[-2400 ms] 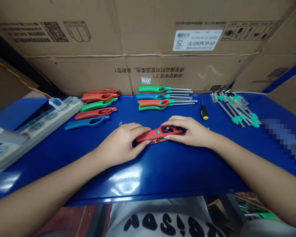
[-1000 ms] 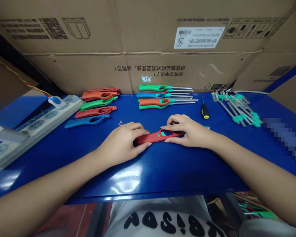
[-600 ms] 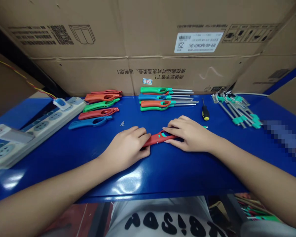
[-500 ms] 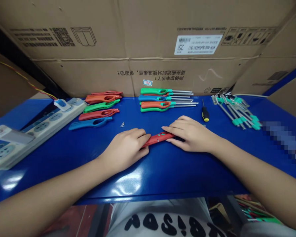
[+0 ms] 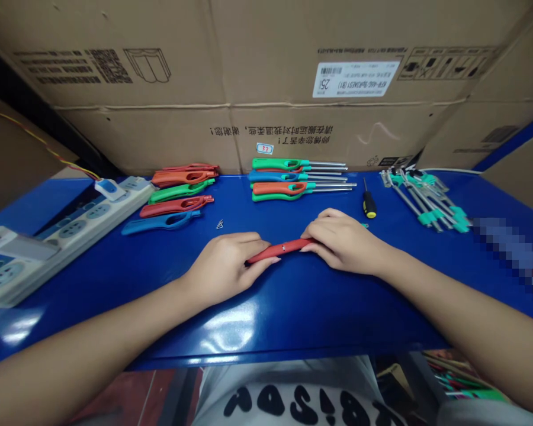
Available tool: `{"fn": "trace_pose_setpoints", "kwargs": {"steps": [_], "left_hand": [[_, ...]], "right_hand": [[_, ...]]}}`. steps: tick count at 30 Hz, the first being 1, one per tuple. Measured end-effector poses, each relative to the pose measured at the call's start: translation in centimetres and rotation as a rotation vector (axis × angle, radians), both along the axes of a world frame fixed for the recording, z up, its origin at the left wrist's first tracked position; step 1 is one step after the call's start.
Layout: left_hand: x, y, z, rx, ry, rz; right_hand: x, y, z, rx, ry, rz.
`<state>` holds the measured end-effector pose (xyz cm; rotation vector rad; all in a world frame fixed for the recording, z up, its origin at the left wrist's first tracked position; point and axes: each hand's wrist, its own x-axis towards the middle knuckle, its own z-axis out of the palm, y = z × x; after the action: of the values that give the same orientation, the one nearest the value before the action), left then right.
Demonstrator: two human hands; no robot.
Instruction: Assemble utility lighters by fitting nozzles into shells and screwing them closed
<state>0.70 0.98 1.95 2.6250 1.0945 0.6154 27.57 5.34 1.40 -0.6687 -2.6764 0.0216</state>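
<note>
Between my two hands, above the blue table, is a red lighter handle point(image 5: 281, 249), its narrow edge turned up. My left hand point(image 5: 228, 260) closes on its left end with thumb and fingers. The right end sits in the pinched fingers of my right hand point(image 5: 342, 241). Part of the handle is hidden under the fingers at both ends. Just beyond my left hand lie several small screws point(image 5: 220, 224). A small teal piece point(image 5: 365, 225) shows behind my right hand, mostly covered.
At the back left lie several coloured lighter handles point(image 5: 162, 222); several lighters with metal tubes point(image 5: 288, 189) lie centre back. A screwdriver point(image 5: 369, 204) and a pile of metal tubes with teal parts point(image 5: 426, 201) are right. A power strip point(image 5: 89, 219) runs along the left. A cardboard box point(image 5: 160, 136) stands behind.
The red lighter handle has turned in my hands, so its teal inside no longer shows. My left thumb has stretched along it. The teal piece behind my right hand shows slightly more.
</note>
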Motion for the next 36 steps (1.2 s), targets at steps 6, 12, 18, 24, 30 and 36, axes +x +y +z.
{"fn": "trace_pose_setpoints", "kwargs": {"steps": [6,12,18,24,30,36], "left_hand": [[-0.4,0.6,-0.3,0.113,-0.079,0.015],[-0.3,0.7,-0.5,0.15,-0.199,0.044],[-0.1,0.4,-1.1,0.101,-0.199,-0.024],[-0.1,0.4,-0.7,0.089,-0.228,-0.047],[-0.2,0.5,-0.5,0.055,-0.213,-0.053],[-0.1,0.5,-0.8,0.073,-0.235,0.017]], "right_hand": [[0.9,0.9,0.4,-0.133,0.068,-0.044],[1.4,1.1,0.0,-0.125,0.193,-0.095],[0.7,-0.2,0.6,0.048,0.127,-0.027],[0.3,-0.4,1.1,0.031,0.09,-0.073],[0.3,-0.3,1.3,0.009,0.023,-0.085],[0.4,-0.2,1.2,0.046,0.038,-0.071]]}}
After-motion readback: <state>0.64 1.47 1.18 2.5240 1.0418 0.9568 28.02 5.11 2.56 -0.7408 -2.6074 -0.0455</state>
